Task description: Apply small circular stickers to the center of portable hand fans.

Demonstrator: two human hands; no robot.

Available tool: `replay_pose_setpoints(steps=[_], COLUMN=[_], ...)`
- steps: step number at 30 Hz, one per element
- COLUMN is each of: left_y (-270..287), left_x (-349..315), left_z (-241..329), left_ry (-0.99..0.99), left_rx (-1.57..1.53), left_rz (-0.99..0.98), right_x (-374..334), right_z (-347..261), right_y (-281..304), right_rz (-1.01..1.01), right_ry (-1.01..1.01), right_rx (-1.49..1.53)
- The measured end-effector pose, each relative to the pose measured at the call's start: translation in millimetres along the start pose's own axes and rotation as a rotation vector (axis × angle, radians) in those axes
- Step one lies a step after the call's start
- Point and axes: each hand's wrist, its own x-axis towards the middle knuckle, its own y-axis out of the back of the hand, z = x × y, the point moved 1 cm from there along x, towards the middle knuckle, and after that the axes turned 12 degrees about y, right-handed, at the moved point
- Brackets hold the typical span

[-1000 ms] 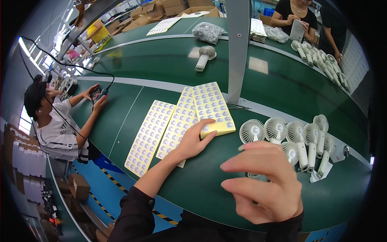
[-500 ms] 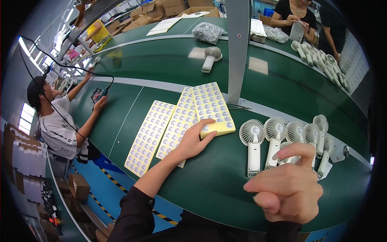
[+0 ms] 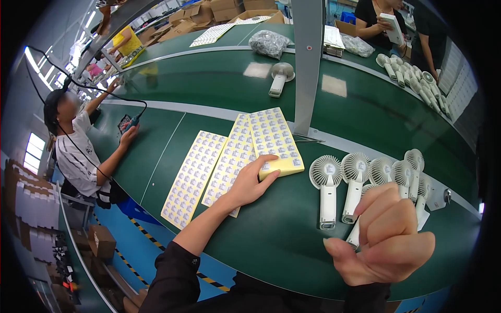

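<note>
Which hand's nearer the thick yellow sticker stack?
Left. Left hand touches the stack at its near end; right hand is apart, farther right and nearer the body.

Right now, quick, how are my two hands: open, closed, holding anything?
Left hand: partly open, thumb and index finger touching the sticker-sheet stack.
Right hand: fingers curled closed; whether anything small is inside cannot be told.

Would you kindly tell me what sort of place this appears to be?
Probably a factory assembly line: there are long green work surfaces, a cluster of matching white handheld fans and sheets of small repeated labels.
</note>
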Motion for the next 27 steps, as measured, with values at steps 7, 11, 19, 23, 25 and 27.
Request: replay_pose_setpoints(steps=[7, 11, 19, 23, 25, 27], left_y=[0, 0, -2, -4, -5, -5], left_x=[1, 0, 1, 2, 2, 2], left_z=[0, 1, -6, -9, -10, -10], left_ry=[-0.033, -0.009, -0.067, -0.046, -0.055, -0.063], left_rx=[-0.003, -0.010, -0.003, -0.022, -0.052, -0.067], left_rz=[0.007, -0.001, 0.023, 0.031, 0.035, 0.036], right_x=[-3, -10, -11, -11, -11, -14], right_z=[-4, 5, 22, 58, 99, 147], right_y=[-5, -3, 4, 6, 7, 5], right_rz=[0.116, 0.251, 0.311, 0.331, 0.351, 0.332], right_ry=[-0.012, -0.031, -0.114, -0.514, -0.583, -0.634], right_rx=[-0.037, 0.118, -0.133, 0.146, 0.097, -0.038])
